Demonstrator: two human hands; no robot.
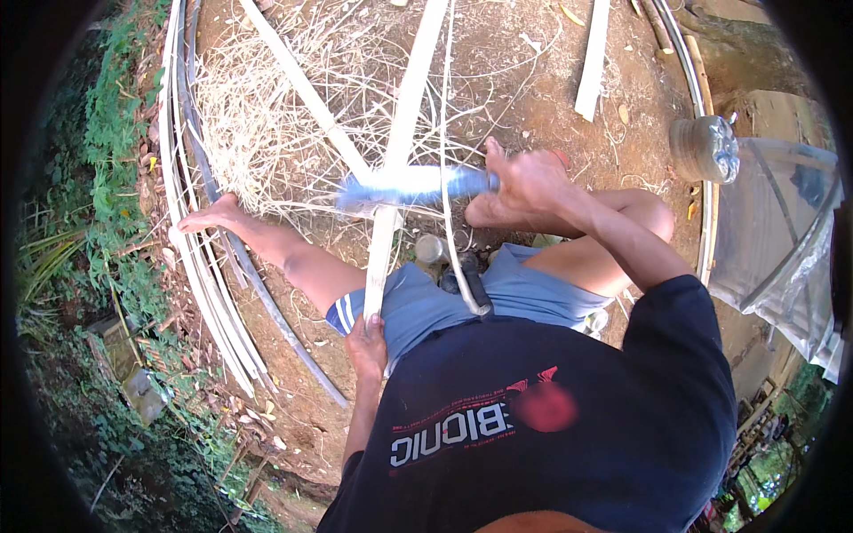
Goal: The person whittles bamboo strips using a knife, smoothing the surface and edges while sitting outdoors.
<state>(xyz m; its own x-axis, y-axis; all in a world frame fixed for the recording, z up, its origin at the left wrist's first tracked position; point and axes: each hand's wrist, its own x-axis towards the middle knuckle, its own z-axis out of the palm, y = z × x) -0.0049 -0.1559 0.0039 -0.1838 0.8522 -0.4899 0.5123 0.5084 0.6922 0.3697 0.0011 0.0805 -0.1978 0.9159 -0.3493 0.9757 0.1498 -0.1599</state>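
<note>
A long pale strip, which looks like split bamboo or wood, slants from my lap to the far edge of the view. My left hand is closed round its near end, beside my left thigh. Over my bent right leg, my right hand grips a large knife. Its blade, smeared by motion, points left and crosses the strip; whether it touches the wood I cannot tell. A second pale strip reaches the blade from the far left. Just right of the held strip runs a thin, bent one.
Curly shavings pile up by my outstretched left leg. Long poles border the left side, near green plants. A short pale board lies far right. A plastic jug stands beside clear sheeting.
</note>
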